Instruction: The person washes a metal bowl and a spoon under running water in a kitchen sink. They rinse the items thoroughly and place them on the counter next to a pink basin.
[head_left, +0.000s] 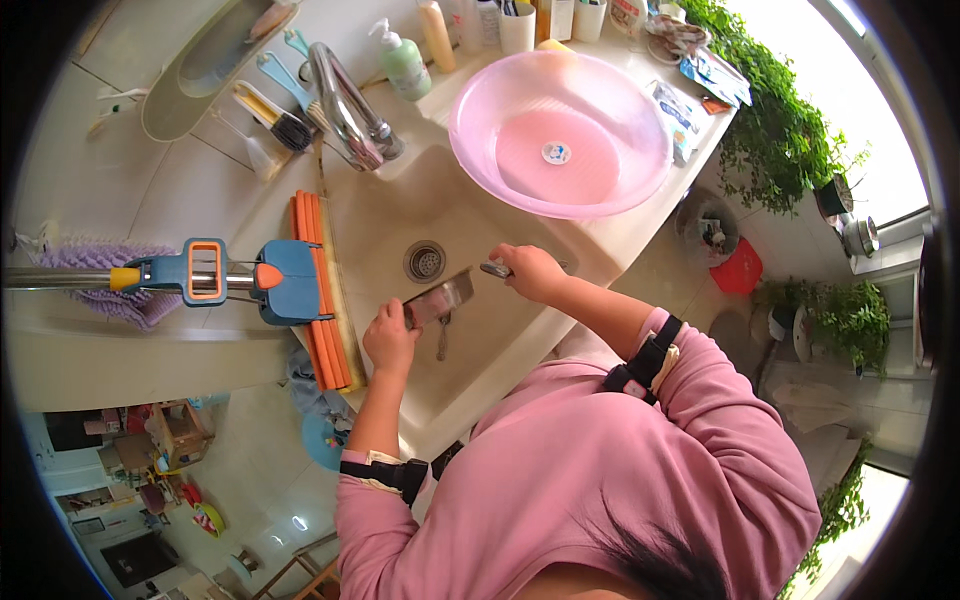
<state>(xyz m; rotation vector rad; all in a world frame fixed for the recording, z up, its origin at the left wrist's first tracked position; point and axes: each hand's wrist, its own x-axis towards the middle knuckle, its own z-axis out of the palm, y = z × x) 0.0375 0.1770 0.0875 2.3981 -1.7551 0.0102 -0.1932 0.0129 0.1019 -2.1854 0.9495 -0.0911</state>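
Note:
My left hand (391, 339) grips one end of a flat, shiny rectangular piece (441, 298), held tilted over the beige sink basin (375, 232). It looks like a blade or a metal plate; I cannot tell which. In my right hand (531, 271) is a small grey, metal-looking object (495, 268), just beyond the far end of the flat piece. Whether the two are joined is unclear. A round metal drain strainer (424, 262) lies behind the flat piece. Below that piece, a small thin dark shape (442, 341) shows against the basin, too small to identify.
A pink plastic washbasin (559, 184) rests on the counter at the back right. The chrome faucet (349, 112) rises behind the sink. An orange sponge mop head (315, 289) lies along the sink's left edge. A green pump bottle (405, 64) and brushes (281, 124) stand behind.

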